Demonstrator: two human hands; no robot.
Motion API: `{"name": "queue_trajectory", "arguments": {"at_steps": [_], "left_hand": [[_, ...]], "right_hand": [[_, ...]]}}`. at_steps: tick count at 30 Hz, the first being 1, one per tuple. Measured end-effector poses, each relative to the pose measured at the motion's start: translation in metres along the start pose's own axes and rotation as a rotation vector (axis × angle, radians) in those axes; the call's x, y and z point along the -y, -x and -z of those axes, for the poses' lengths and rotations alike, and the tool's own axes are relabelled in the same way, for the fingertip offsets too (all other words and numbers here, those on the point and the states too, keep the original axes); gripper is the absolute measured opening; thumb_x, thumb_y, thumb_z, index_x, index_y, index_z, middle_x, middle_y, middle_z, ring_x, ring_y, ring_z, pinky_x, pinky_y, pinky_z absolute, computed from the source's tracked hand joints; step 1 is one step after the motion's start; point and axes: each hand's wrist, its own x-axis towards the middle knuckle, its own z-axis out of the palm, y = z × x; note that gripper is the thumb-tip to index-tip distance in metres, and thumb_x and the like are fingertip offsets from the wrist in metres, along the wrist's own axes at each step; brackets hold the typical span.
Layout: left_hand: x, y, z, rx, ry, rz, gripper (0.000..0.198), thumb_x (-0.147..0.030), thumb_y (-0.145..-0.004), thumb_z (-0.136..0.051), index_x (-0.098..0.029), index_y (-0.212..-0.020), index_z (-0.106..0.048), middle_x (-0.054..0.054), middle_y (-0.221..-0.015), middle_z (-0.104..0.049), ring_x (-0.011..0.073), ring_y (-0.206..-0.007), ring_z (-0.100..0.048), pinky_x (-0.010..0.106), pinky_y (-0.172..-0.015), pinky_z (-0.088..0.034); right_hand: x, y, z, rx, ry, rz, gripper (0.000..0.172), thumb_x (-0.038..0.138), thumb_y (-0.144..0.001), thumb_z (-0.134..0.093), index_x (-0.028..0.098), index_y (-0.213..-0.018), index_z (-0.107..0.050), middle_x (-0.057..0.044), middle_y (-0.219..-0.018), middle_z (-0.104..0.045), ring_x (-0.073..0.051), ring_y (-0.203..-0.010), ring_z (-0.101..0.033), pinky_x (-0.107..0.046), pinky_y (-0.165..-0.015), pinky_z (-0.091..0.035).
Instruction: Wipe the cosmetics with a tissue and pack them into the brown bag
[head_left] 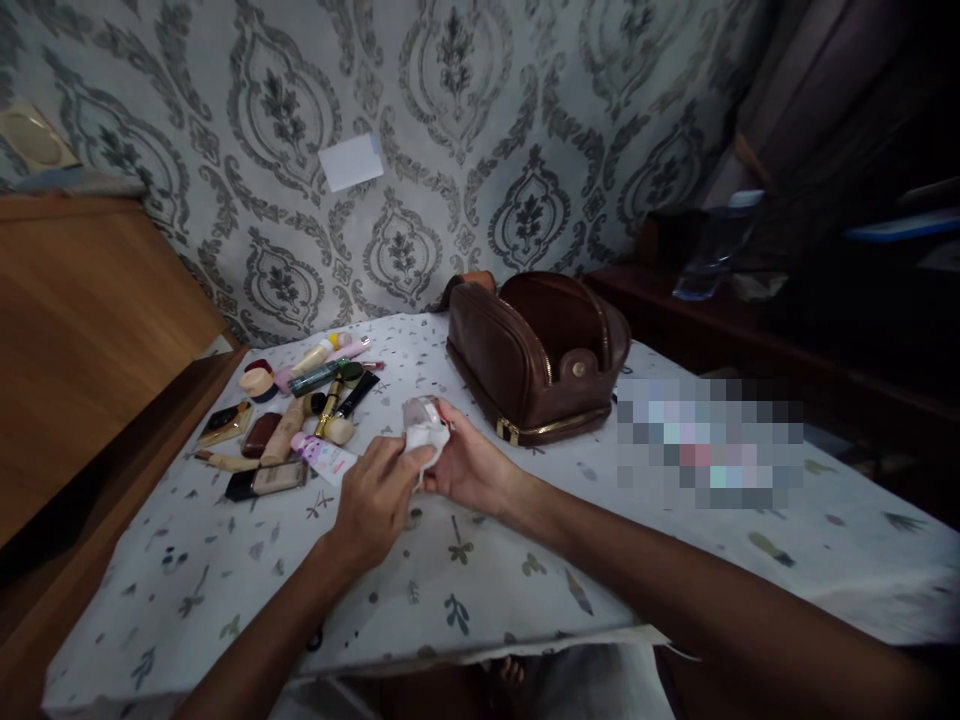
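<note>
Above the middle of the table, my left hand (377, 492) pinches a white wipe or tissue (426, 447) and presses it against a small, partly clear item with a reddish edge (420, 411). Around that item curl the fingers of my right hand (474, 462); its exact kind is hard to make out, since wipe and fingers cover much of it. A white and purple tube (322, 455) lies just left of my left hand. Behind my right hand stands a brown leather toiletry bag (491, 340), unzipped, with its flap hanging at the front.
Several cosmetics lie at the left, among them a foundation bottle (279, 478), a compact (225, 424) and a round jar (257, 384). A blurred patch (709, 445) hides something at the right. A water bottle (716, 250) stands on dark furniture; a wooden panel (97, 330) borders the left.
</note>
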Motion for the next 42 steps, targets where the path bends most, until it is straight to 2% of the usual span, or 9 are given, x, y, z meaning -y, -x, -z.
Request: {"name": "queue_trajectory", "arguments": {"at_steps": [5, 10, 17, 20, 25, 29, 32, 38, 42], "left_hand": [[0.010, 0.005, -0.002, -0.032, 0.080, 0.127, 0.025, -0.013, -0.096, -0.043, -0.019, -0.113, -0.060, 0.006, -0.094, -0.060, 0.0191, -0.089, -0.056, 0.030, -0.079, -0.046], [0.021, 0.007, 0.001, -0.058, 0.111, 0.325, 0.020, -0.018, -0.096, -0.046, -0.019, -0.111, -0.060, 0.005, -0.099, -0.064, 0.0191, -0.096, -0.059, 0.032, -0.087, -0.045], [0.015, 0.008, 0.003, 0.061, 0.222, 0.330, 0.018, -0.015, -0.089, -0.049, -0.019, -0.102, -0.061, 0.004, -0.091, -0.065, 0.0186, -0.089, -0.061, 0.029, -0.080, -0.045], [0.013, 0.008, 0.006, 0.091, 0.331, 0.367, 0.016, -0.017, -0.088, -0.050, -0.019, -0.098, -0.062, 0.002, -0.088, -0.065, 0.0170, -0.082, -0.060, 0.027, -0.075, -0.045], [0.020, 0.009, 0.008, 0.077, 0.436, 0.552, 0.017, -0.023, -0.087, -0.051, -0.020, -0.098, -0.064, 0.001, -0.089, -0.066, 0.0170, -0.082, -0.060, 0.027, -0.075, -0.046], [0.027, 0.010, 0.007, 0.014, 0.436, 0.595, 0.018, -0.025, -0.088, -0.050, -0.020, -0.100, -0.064, 0.003, -0.096, -0.068, 0.0200, -0.093, -0.061, 0.031, -0.083, -0.047], [0.030, 0.011, 0.007, -0.026, 0.415, 0.601, 0.019, -0.025, -0.090, -0.050, -0.020, -0.103, -0.063, 0.004, -0.100, -0.068, 0.0205, -0.098, -0.061, 0.032, -0.087, -0.046], [0.031, 0.011, 0.010, -0.077, 0.362, 0.548, 0.021, -0.026, -0.093, -0.048, -0.019, -0.103, -0.064, 0.004, -0.100, -0.067, 0.0205, -0.097, -0.061, 0.032, -0.088, -0.046], [0.030, 0.010, 0.013, -0.024, 0.372, 0.454, 0.021, -0.023, -0.093, -0.047, -0.019, -0.104, -0.065, 0.004, -0.095, -0.064, 0.0190, -0.092, -0.059, 0.030, -0.084, -0.045]], "right_hand": [[0.002, 0.003, -0.002, -0.003, 0.003, -0.013, 0.044, 0.064, -0.084, -0.055, 0.021, -0.088, -0.062, 0.001, -0.073, -0.065, -0.015, -0.066, -0.057, -0.026, -0.059, -0.042], [0.003, 0.005, -0.005, -0.015, 0.016, 0.040, 0.030, 0.049, -0.077, -0.070, 0.022, -0.088, -0.062, 0.004, -0.069, -0.062, -0.013, -0.061, -0.054, -0.023, -0.054, -0.036], [0.006, 0.000, 0.000, -0.029, 0.015, 0.128, 0.023, 0.040, -0.077, -0.070, 0.022, -0.088, -0.062, 0.004, -0.073, -0.065, -0.012, -0.065, -0.057, -0.023, -0.055, -0.040], [0.006, -0.001, 0.003, -0.041, 0.004, 0.135, 0.023, 0.038, -0.076, -0.072, 0.022, -0.088, -0.062, 0.003, -0.073, -0.066, -0.013, -0.066, -0.058, -0.024, -0.058, -0.044], [0.005, 0.000, -0.001, -0.053, 0.048, 0.171, 0.030, 0.030, -0.069, -0.081, 0.020, -0.091, -0.063, 0.002, -0.081, -0.069, -0.013, -0.075, -0.062, -0.026, -0.073, -0.050], [0.002, 0.003, -0.006, 0.016, 0.201, 0.254, 0.040, 0.024, -0.064, -0.084, 0.022, -0.096, -0.061, 0.001, -0.095, -0.067, -0.014, -0.086, -0.064, -0.029, -0.082, -0.050], [0.000, 0.003, -0.004, 0.030, 0.414, 0.295, 0.053, 0.023, -0.059, -0.086, 0.024, -0.104, -0.059, -0.001, -0.102, -0.064, -0.016, -0.092, -0.061, -0.030, -0.084, -0.049], [-0.005, -0.001, 0.012, -0.018, 0.933, 0.345, 0.084, 0.021, -0.055, -0.086, 0.026, -0.130, -0.049, -0.002, -0.107, -0.059, -0.018, -0.093, -0.058, -0.033, -0.082, -0.050], [-0.011, -0.005, 0.018, -0.117, 1.084, 0.417, 0.091, 0.022, -0.056, -0.086, 0.028, -0.136, -0.044, -0.004, -0.113, -0.057, -0.021, -0.097, -0.058, -0.039, -0.088, -0.049]]}}
